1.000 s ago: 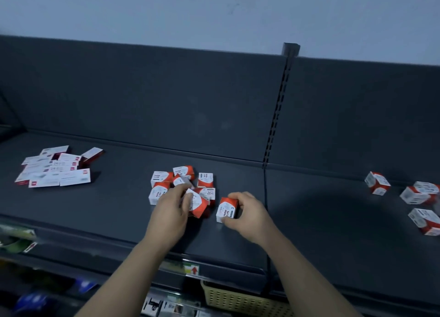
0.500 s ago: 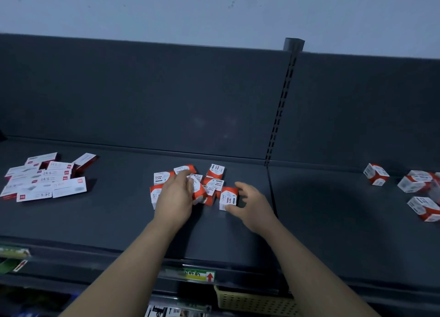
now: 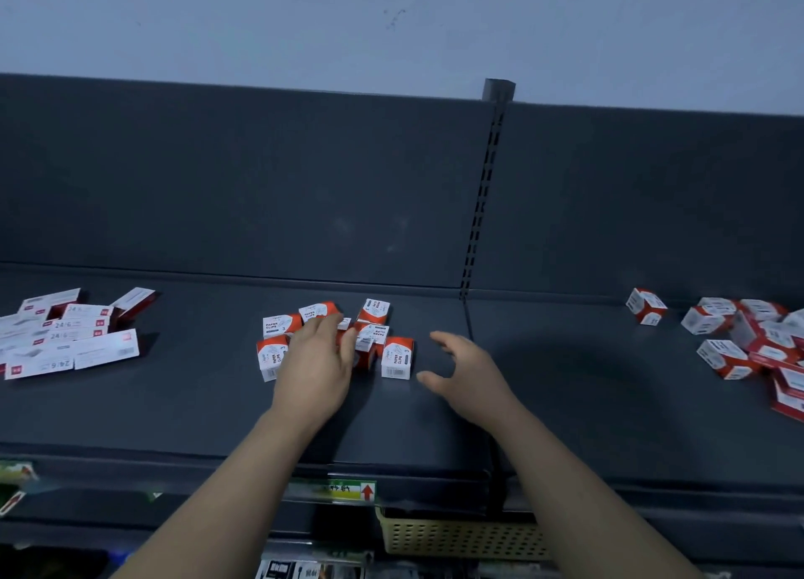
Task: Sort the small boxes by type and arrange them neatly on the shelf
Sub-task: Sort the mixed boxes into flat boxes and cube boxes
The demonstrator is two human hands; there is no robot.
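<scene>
Three box heaps on the shelf [image 3: 435, 426], none tidy.
Left hand [image 3: 319, 361] lies loosely among the paper-clip boxes [image 3: 393, 356]; right hand [image 3: 467, 372] spread, empty. Next, I judge: line them up.

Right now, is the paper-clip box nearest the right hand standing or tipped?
Standing. The box sits square on the shelf, barcode at its foot, clear of the open right hand.

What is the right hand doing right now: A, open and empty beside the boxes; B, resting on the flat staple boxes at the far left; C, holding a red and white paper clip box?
A: the right hand is spread open, clear of the nearest red and white paper clip box.
</scene>
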